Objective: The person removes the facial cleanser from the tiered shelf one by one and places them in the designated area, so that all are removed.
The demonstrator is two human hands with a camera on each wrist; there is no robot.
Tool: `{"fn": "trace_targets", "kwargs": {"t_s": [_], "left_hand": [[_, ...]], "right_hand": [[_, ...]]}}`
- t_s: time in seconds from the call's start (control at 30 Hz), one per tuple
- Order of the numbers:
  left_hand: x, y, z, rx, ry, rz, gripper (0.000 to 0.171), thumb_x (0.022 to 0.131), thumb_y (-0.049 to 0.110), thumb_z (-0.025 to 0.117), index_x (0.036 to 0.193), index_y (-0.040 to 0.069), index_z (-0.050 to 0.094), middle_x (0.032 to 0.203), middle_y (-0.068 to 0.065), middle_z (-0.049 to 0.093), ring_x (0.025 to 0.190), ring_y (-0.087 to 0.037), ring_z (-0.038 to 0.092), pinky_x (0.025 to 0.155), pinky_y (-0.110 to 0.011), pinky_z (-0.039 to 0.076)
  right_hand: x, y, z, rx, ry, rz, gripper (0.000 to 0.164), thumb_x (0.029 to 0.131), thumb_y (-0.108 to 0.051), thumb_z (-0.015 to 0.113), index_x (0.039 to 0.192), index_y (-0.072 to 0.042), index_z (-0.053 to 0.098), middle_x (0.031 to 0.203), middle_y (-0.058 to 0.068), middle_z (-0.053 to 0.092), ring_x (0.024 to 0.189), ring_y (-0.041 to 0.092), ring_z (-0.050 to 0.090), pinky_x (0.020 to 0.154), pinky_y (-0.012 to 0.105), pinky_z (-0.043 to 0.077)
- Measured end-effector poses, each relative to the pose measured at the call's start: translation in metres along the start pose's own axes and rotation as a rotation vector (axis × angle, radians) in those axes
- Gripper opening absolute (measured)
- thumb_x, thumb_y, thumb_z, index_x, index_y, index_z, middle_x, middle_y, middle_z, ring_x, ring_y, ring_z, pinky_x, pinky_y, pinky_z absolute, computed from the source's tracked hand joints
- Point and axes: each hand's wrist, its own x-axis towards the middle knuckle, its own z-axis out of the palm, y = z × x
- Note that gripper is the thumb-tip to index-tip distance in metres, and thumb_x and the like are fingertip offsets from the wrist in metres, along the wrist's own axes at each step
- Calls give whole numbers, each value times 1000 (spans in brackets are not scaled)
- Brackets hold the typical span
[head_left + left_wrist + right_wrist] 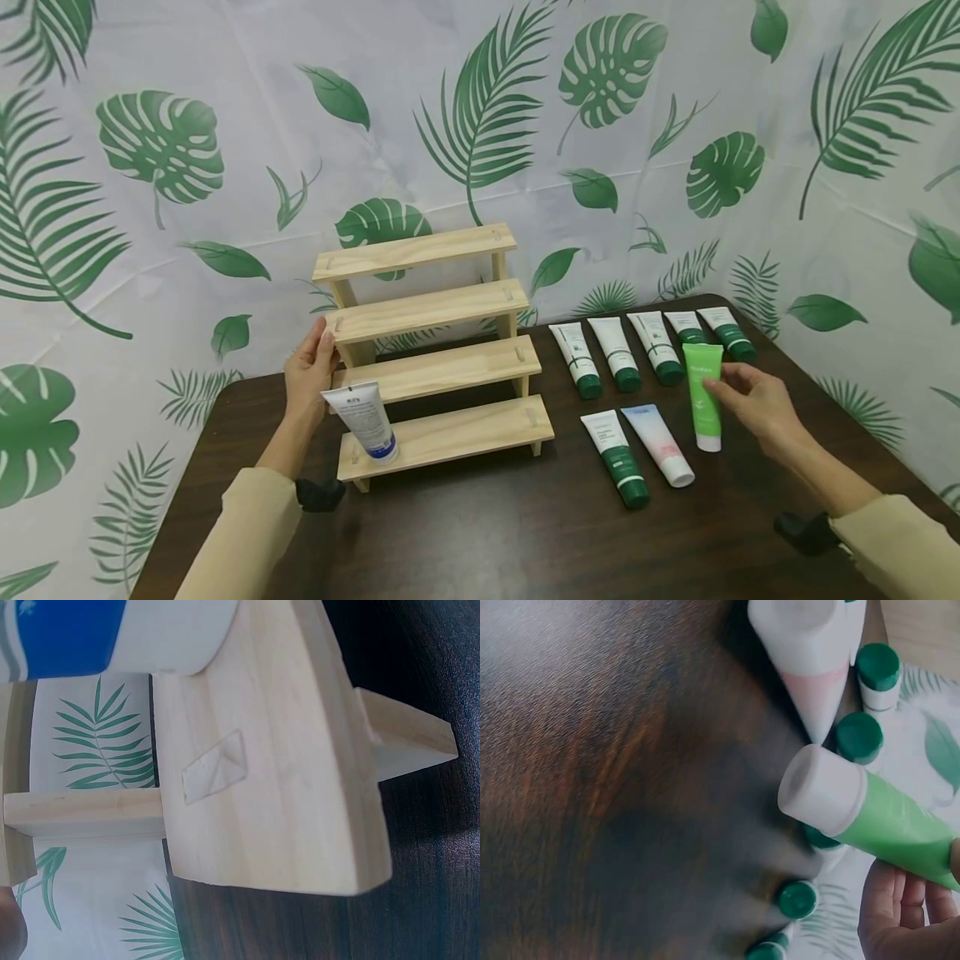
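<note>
My right hand (pixel 757 404) pinches a bright green squeeze tube (pixel 705 396) with a white cap pointing down. In the right wrist view, its cap (pixel 821 791) overlaps the tubes lying behind it. At the left end of a four-step wooden display rack (pixel 442 367), my left hand (pixel 309 367) grips the side near the second step from the top. A white tube with a blue band (pixel 365 421) stands cap down on the lowest step, at its left end. Close up in the left wrist view are that step's bare wood (pixel 270 787) and the tube's blue band (pixel 67 637).
Right of the rack lie a white-and-green tube (pixel 617 458) and a pink-and-blue tube (pixel 660 446). Behind them is a row of several white tubes with green caps, among them one (pixel 576 360) nearest the rack. A leaf-print cloth (pixel 525 150) hangs behind the dark table (pixel 480 533).
</note>
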Motion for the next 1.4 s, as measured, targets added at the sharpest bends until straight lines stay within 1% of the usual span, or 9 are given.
{"fn": "trace_targets", "kwargs": {"t_s": [0.07, 0.2, 0.3, 0.43, 0.7, 0.8, 0.87, 1.07, 1.4], "left_hand": [[0, 0, 0, -1, 4, -5, 49, 99, 26, 45, 146, 14, 35, 150, -5, 36, 132, -23, 42, 105, -26, 40], [0, -1, 0, -6, 9, -4, 49, 100, 25, 45, 146, 13, 35, 149, -5, 36, 132, -22, 42, 104, -25, 40], [0, -2, -1, -7, 6, 0, 49, 100, 25, 45, 146, 13, 35, 149, -5, 36, 132, -22, 42, 104, -25, 40], [1, -2, -1, -6, 1, 3, 49, 99, 26, 46, 146, 13, 35, 149, -5, 36, 132, -22, 42, 104, -25, 40], [1, -3, -1, 1, 0, 3, 50, 99, 27, 46, 146, 14, 34, 149, -5, 36, 132, -22, 41, 105, -24, 40], [1, -3, -1, 2, -2, 4, 51, 99, 28, 46, 146, 14, 34, 150, -5, 36, 132, -22, 41, 105, -24, 39], [1, -3, -1, 5, -6, 5, 51, 99, 28, 45, 146, 14, 34, 150, -5, 36, 133, -22, 40, 105, -24, 39], [1, -3, -1, 1, -12, 6, 52, 98, 29, 46, 146, 14, 33, 150, -5, 35, 133, -22, 40, 106, -25, 38], [3, -4, -1, -13, 3, 4, 52, 98, 29, 47, 146, 13, 34, 150, -4, 34, 133, -22, 40, 105, -24, 39]], "right_hand": [[1, 4, 0, -10, -6, 3, 53, 94, -30, 57, 122, 14, 49, 101, 19, 55, 73, -3, 46, 58, 12, 51], [6, 14, 1, -34, -27, 35, 57, 92, -36, 60, 119, 13, 52, 96, 20, 58, 72, 9, 50, 56, 21, 51], [7, 19, 0, -68, -74, 64, 59, 92, -39, 59, 119, 13, 52, 101, 25, 59, 77, 20, 52, 59, 26, 50], [5, 19, -1, -115, -158, 80, 62, 95, -40, 54, 123, 15, 48, 113, 32, 56, 86, 27, 55, 67, 30, 52], [5, 26, -5, -136, -280, 127, 71, 94, -45, 52, 128, 17, 43, 114, 32, 54, 86, 25, 57, 69, 34, 54], [5, 28, -6, -146, -321, 144, 73, 95, -44, 52, 128, 19, 40, 116, 35, 51, 86, 25, 58, 70, 37, 55], [5, 29, -7, -145, -341, 150, 74, 94, -44, 52, 128, 21, 40, 116, 36, 51, 84, 24, 58, 70, 37, 56], [6, 34, -5, -139, -372, 154, 72, 94, -42, 55, 126, 22, 42, 111, 32, 55, 81, 20, 57, 68, 34, 57], [10, 36, 1, -110, -410, 169, 63, 95, -32, 55, 125, 23, 42, 111, 34, 54, 85, 20, 61, 73, 39, 59]]}}
